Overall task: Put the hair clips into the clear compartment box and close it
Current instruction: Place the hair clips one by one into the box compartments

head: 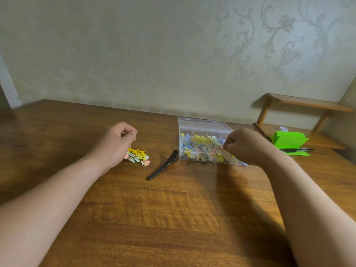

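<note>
Clear compartment box (pixel 192 124), where is it?
— On the wooden table (pixel 173 218), right of the middle and towards the far edge. It is see-through hard plastic, rectangular, with thin dividers, and its long side runs left to right.

And the hair clips?
— Many small clips (pixel 200 140) show through its walls, mostly yellow, with some blue and pale ones. A little pile of clips (pixel 138 155) lies on the table to the left of the box. It has flat yellow ones with star shapes and a pinkish charm at the near edge.

The long one?
— A black clip (pixel 162 166), slim and glossy, lies between the pile and the box. Its narrow tip points near-left and its hinged end points far-right, just beside the box's near-left corner.

The hands?
— The left hand (pixel 117 143) is clenched over the pile's left end, with nothing visible inside it. The right hand (pixel 244 145) has its fingers curled at the box's near-right part. It may be pinching a clip or the plastic edge; I cannot tell which.

Anything else?
— Bright green paper (pixel 289 140) with a black pen (pixel 297 149) on it lies at the far right, beside a small wooden shelf (pixel 308 105).
</note>
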The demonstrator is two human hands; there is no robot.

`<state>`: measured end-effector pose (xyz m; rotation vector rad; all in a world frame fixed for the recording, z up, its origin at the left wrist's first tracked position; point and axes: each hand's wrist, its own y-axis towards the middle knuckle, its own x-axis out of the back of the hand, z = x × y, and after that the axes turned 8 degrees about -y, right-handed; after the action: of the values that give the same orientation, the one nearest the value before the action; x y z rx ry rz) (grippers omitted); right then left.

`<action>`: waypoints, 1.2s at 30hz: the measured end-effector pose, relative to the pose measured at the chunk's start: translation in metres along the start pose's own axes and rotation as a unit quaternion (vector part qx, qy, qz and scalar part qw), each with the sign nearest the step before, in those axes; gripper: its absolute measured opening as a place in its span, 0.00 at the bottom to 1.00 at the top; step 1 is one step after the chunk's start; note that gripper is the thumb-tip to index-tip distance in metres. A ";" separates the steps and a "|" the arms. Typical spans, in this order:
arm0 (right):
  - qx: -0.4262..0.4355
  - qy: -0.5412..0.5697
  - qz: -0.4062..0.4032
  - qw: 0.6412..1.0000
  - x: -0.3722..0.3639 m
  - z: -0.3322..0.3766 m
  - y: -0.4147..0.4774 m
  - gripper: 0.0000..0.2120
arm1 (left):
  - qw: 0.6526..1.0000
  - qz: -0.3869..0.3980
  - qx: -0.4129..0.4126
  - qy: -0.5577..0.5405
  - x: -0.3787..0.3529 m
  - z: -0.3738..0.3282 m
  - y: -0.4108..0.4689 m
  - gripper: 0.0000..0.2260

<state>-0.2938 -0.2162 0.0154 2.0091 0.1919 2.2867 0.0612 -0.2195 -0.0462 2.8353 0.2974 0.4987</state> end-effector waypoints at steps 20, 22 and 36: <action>0.249 0.022 -0.020 0.968 -0.020 0.163 -0.019 0.15 | 0.993 -0.042 0.060 -0.091 0.005 -0.010 -0.001 0.09; 0.257 -0.014 0.010 0.966 -0.025 0.179 -0.011 0.17 | 0.992 -0.042 0.066 -0.098 0.006 -0.010 -0.001 0.09; 0.214 0.023 0.105 0.971 -0.035 0.198 0.004 0.10 | 0.995 -0.019 0.068 -0.066 0.008 -0.012 -0.003 0.10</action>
<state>-0.0931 -0.2189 0.0067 2.2654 0.5447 2.6065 0.0639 -0.2121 -0.0341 2.9712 0.3734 0.2901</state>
